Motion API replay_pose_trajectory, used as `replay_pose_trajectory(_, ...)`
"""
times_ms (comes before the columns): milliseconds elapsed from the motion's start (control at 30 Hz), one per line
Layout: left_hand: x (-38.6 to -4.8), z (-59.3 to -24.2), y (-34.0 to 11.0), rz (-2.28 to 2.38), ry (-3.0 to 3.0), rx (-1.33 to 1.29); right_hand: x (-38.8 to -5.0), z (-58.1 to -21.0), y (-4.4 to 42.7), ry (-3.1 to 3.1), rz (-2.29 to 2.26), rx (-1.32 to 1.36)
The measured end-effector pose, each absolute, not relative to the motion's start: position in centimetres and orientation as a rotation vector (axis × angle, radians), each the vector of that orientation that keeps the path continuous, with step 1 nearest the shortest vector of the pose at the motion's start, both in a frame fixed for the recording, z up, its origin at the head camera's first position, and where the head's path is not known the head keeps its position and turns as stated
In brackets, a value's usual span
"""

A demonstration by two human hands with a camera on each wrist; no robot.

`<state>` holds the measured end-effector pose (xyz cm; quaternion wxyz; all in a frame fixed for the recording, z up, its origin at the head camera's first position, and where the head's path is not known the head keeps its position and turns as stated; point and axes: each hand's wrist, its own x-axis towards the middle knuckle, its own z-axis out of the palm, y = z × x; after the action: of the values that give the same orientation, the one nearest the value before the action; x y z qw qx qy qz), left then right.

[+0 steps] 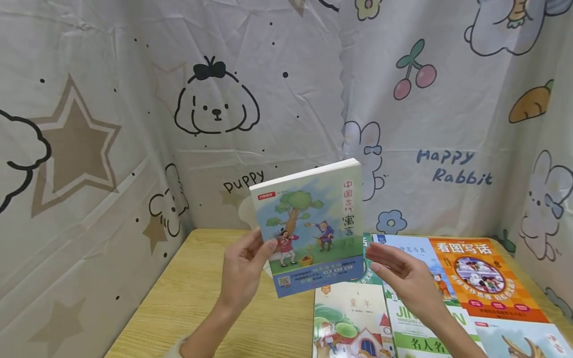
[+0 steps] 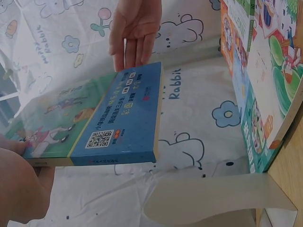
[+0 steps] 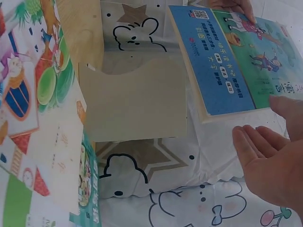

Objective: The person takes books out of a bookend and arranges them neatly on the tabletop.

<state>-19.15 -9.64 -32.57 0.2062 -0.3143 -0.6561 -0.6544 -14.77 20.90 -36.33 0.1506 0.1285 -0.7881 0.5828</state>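
My left hand [image 1: 243, 268] grips a paperback book [image 1: 313, 228] by its left edge, thumb over the front cover and fingers behind. The book is held up above the table, slightly tilted, its blue lower band [image 2: 125, 113] facing the left wrist camera. Its cover shows a tree and two figures. Close to the book's right edge is my right hand [image 1: 409, 278], fingers extended and thumb apart; in the right wrist view this hand [image 3: 274, 161] holds nothing. Whether its thumb touches the book, I cannot tell.
Several books lie in rows on the wooden table [image 1: 179, 298], among them an orange book [image 1: 488, 278] and a cream book [image 1: 349, 308]. An upright cream panel [image 3: 137, 104] with a curved edge stands behind the held book. Printed curtains [image 1: 286, 124] enclose the table.
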Motion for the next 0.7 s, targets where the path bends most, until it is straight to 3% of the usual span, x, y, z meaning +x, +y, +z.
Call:
replay_pose_trajectory(333,-19.3,-32.8,-9.5,-1.905,-1.829,-0.957,-15.9,-35.6,20.3,-2.342,1.637,0.329)
replay_pose_trajectory(700,-19.5,-33.4,-10.4,-1.973,-1.966,-0.798,-15.9,-36.0,19.4,-2.346,1.686,0.389)
